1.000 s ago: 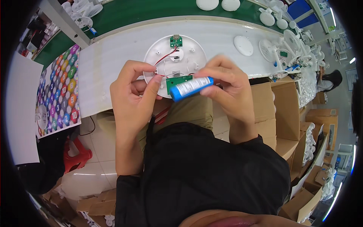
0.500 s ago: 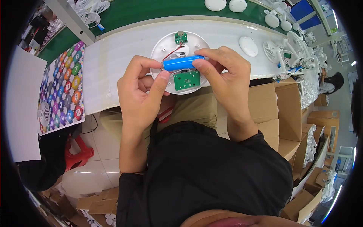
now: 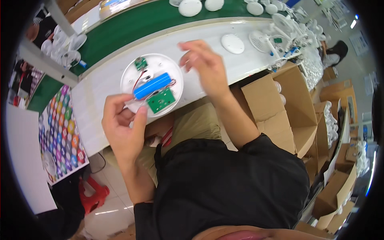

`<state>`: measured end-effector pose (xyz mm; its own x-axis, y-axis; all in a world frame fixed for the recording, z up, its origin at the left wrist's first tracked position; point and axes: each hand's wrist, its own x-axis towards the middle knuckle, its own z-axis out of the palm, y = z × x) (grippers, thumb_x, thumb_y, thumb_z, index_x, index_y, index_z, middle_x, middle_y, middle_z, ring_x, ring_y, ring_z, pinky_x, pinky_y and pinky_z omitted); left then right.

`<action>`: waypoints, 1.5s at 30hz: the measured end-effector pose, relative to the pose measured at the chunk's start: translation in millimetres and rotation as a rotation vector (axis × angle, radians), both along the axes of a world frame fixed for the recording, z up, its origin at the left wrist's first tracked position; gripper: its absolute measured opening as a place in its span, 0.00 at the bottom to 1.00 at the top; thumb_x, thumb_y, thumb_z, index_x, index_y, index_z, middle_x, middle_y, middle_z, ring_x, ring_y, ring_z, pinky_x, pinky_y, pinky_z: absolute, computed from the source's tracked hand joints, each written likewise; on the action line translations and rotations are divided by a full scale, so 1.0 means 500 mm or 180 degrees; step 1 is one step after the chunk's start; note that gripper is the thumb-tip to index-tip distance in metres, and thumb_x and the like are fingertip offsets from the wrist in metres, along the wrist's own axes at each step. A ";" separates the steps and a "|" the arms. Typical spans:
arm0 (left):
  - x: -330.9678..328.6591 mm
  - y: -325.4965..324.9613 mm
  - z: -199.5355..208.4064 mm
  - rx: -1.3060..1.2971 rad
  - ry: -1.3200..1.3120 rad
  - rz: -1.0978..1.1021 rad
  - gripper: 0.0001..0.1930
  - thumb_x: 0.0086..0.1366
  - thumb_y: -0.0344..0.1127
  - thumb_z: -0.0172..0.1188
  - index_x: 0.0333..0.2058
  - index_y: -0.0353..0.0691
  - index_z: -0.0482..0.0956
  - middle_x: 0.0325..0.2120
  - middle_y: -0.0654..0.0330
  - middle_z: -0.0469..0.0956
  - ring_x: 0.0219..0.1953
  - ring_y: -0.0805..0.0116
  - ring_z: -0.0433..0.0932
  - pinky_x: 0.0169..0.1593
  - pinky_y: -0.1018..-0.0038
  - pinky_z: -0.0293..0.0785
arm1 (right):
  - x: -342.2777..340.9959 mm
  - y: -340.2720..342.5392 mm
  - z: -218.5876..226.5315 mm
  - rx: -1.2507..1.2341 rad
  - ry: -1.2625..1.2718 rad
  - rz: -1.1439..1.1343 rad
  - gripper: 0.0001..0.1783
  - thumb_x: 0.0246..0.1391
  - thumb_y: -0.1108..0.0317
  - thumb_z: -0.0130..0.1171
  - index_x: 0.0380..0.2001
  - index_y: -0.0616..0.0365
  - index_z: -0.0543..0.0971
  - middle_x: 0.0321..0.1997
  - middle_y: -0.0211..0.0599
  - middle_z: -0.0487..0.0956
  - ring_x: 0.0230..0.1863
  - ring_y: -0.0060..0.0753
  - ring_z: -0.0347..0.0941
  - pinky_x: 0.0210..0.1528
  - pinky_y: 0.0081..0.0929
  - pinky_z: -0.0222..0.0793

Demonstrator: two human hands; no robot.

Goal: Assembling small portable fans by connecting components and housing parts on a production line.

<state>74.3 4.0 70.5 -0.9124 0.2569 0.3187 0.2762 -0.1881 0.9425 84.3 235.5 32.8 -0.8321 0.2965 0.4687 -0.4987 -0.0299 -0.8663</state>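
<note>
The floor (image 3: 112, 219) has shiny, pale tiles. A long white table (image 3: 92, 122) stands over it, with a green strip (image 3: 120, 30) along its far side. One big brown box (image 3: 268, 104) sits by the table's near edge, to the right. One bright sheet (image 3: 64, 132), printed with numbers in coloured circles, hangs at the left. One red stool (image 3: 93, 194) is below it.

On the table is one round white base (image 3: 170, 66). There are two hands. The left hand (image 3: 126, 130) has its finger and thumb at the base's near-left rim; I cannot tell if it grips. The right hand (image 3: 206, 66) is up beside the base, fingers loose and bent. One flat white disc (image 3: 233, 43) lies farther right.

One blue battery (image 3: 153, 86) lies slanted in the base, between two green boards, a big one (image 3: 161, 100) and a small one (image 3: 141, 63). Thin red wires (image 3: 138, 80) run by it.
</note>
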 end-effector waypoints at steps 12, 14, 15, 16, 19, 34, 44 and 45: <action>0.008 -0.024 -0.004 -0.0482 -0.0069 0.0294 0.09 0.60 0.20 0.55 0.40 0.35 0.72 0.30 0.57 0.78 0.28 0.78 0.71 0.33 0.86 0.66 | -0.071 0.471 -0.124 0.2726 -0.4078 -0.3053 0.33 0.48 0.48 0.66 0.50 0.63 0.76 0.62 0.60 0.63 0.49 0.51 0.72 0.54 0.35 0.67; 0.010 -0.026 -0.009 -0.0491 -0.0054 0.0359 0.08 0.61 0.21 0.54 0.40 0.34 0.72 0.30 0.58 0.78 0.28 0.78 0.71 0.33 0.86 0.66 | -0.076 0.475 -0.128 0.2669 -0.4305 -0.2740 0.34 0.47 0.49 0.67 0.51 0.63 0.75 0.63 0.61 0.62 0.49 0.52 0.72 0.53 0.35 0.68; 0.010 -0.026 -0.010 -0.0500 -0.0035 0.0378 0.08 0.61 0.21 0.54 0.40 0.35 0.73 0.30 0.58 0.78 0.28 0.78 0.71 0.33 0.86 0.67 | -0.077 0.477 -0.128 0.2497 -0.4058 -0.2729 0.34 0.46 0.51 0.68 0.52 0.63 0.74 0.62 0.60 0.63 0.48 0.52 0.72 0.51 0.34 0.69; 0.010 -0.025 -0.010 -0.0503 -0.0011 0.0397 0.07 0.62 0.21 0.54 0.39 0.35 0.73 0.30 0.58 0.78 0.28 0.78 0.71 0.34 0.86 0.67 | -0.078 0.476 -0.127 0.2326 -0.3807 -0.2720 0.34 0.46 0.54 0.68 0.53 0.63 0.73 0.60 0.60 0.65 0.47 0.51 0.73 0.49 0.34 0.70; 0.014 -0.016 -0.008 -0.0505 0.0025 0.0480 0.08 0.62 0.22 0.53 0.41 0.34 0.73 0.29 0.58 0.77 0.27 0.78 0.71 0.33 0.86 0.67 | -0.062 0.458 -0.113 0.1766 -0.2875 -0.2598 0.33 0.45 0.63 0.69 0.54 0.63 0.71 0.53 0.56 0.72 0.43 0.48 0.75 0.42 0.31 0.74; 0.054 0.009 -0.028 -0.0130 -0.0103 0.0695 0.24 0.62 0.20 0.54 0.58 0.29 0.67 0.31 0.46 0.82 0.25 0.77 0.74 0.27 0.91 0.67 | 0.103 -0.111 0.065 -0.1066 -0.0301 0.0204 0.26 0.53 0.77 0.54 0.57 0.63 0.67 0.54 0.43 0.71 0.52 0.33 0.67 0.56 0.26 0.64; 0.063 -0.033 -0.058 -0.0162 -0.0284 0.0630 0.26 0.62 0.26 0.59 0.59 0.28 0.66 0.34 0.46 0.82 0.32 0.71 0.79 0.35 0.83 0.74 | 0.087 -0.164 0.077 -0.0862 -0.0785 0.0390 0.25 0.55 0.74 0.57 0.57 0.64 0.67 0.54 0.43 0.71 0.51 0.34 0.68 0.55 0.26 0.65; 0.066 -0.034 -0.059 0.0001 -0.0259 0.0520 0.26 0.62 0.26 0.58 0.59 0.28 0.66 0.36 0.47 0.82 0.33 0.70 0.80 0.36 0.82 0.75 | 0.089 -0.164 0.074 -0.0680 -0.0769 0.0305 0.25 0.55 0.74 0.57 0.57 0.64 0.68 0.53 0.43 0.71 0.50 0.34 0.68 0.55 0.25 0.65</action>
<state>107.5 -13.1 40.8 -0.9648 0.1032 0.2420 0.2258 -0.1473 0.9630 128.7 153.4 69.7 -0.9404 0.2817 0.1903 -0.2659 -0.2603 -0.9282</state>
